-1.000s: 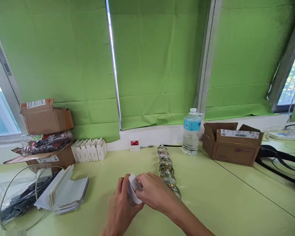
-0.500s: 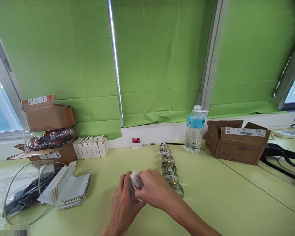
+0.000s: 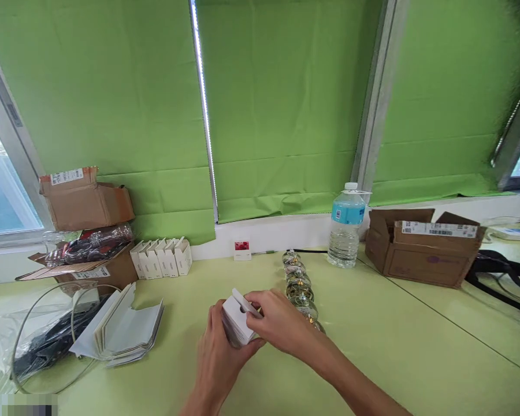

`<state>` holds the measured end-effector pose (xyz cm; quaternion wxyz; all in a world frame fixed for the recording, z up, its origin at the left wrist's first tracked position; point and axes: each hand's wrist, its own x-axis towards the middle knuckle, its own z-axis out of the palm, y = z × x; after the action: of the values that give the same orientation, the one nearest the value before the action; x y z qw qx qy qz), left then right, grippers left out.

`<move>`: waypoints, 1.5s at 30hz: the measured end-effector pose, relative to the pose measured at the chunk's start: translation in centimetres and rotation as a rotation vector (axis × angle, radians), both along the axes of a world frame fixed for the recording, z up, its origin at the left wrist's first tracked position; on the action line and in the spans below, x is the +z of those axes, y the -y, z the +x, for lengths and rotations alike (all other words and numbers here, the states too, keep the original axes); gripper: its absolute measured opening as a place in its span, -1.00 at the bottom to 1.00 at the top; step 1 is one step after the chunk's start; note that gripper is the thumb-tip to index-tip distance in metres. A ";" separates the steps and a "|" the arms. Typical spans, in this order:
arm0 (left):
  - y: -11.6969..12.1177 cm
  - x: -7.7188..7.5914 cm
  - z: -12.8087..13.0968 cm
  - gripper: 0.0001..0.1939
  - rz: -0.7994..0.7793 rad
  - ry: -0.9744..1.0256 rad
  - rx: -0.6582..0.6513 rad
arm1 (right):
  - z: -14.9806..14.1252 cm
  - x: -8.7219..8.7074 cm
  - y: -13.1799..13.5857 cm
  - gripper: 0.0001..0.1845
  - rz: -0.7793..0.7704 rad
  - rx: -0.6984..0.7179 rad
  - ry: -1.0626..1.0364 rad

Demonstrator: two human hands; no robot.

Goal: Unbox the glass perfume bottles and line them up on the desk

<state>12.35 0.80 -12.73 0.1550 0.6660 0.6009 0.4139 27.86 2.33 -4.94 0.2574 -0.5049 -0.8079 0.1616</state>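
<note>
A small white paperboard box (image 3: 237, 325) is gripped around its sides by my left hand (image 3: 219, 344), above the light green table (image 3: 385, 352). My right hand (image 3: 275, 318) pinches the raised flap (image 3: 246, 303) at the top of this box. A dark round notch shows on the box just below the flap. Beyond my right hand stands a row of several round glass containers (image 3: 299, 283) with gold-coloured bits; my right hand hides part of the nearest ones.
Several white boxes (image 3: 182, 257) stand at the back left, near stacked cardboard boxes (image 3: 86, 205). Folded white papers (image 3: 130, 332) and a bagged dark item (image 3: 47, 341) lie left. A water bottle (image 3: 345, 237) and an open carton (image 3: 429, 254) stand back right.
My right hand has lifted the flap of the white box away from its top, so the notch shows. My left hand keeps its hold. The view has shifted slightly.
</note>
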 end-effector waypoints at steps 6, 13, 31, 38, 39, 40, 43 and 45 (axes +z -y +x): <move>-0.6 -0.3 -0.8 -0.41 0.117 0.013 -0.077 | 0.7 -1.0 -1.7 -0.69 0.000 0.012 -0.176; -1.6 -0.1 -1.9 -0.56 0.019 0.296 -0.418 | 1.3 -2.5 -3.8 -0.71 0.027 -0.059 -0.338; -1.8 0.3 -2.1 -0.54 -0.083 0.356 -0.404 | 2.2 1.4 -0.1 -0.82 0.098 -0.050 -0.029; -2.0 1.6 -3.2 -0.62 -0.165 0.414 -0.565 | 2.4 1.7 0.3 -0.73 0.010 0.051 0.016; -2.0 1.7 -3.2 -0.62 -0.170 0.425 -0.570 | 2.4 1.9 0.3 -0.72 0.018 0.054 0.017; -2.0 1.8 -3.2 -0.63 -0.169 0.440 -0.570 | 2.4 2.0 0.3 -0.70 0.026 0.058 0.015; -1.8 2.3 -2.9 -0.64 -0.134 0.487 -0.518 | 2.4 2.4 0.4 -0.64 0.036 0.078 0.013; -1.5 2.9 -2.6 -0.61 -0.122 0.488 -0.476 | 2.6 2.3 0.4 -0.59 0.000 0.111 0.021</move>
<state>9.72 2.29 -9.86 0.4260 0.6584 0.3974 0.4766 30.46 1.94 -2.61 0.2395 -0.4610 -0.8373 0.1703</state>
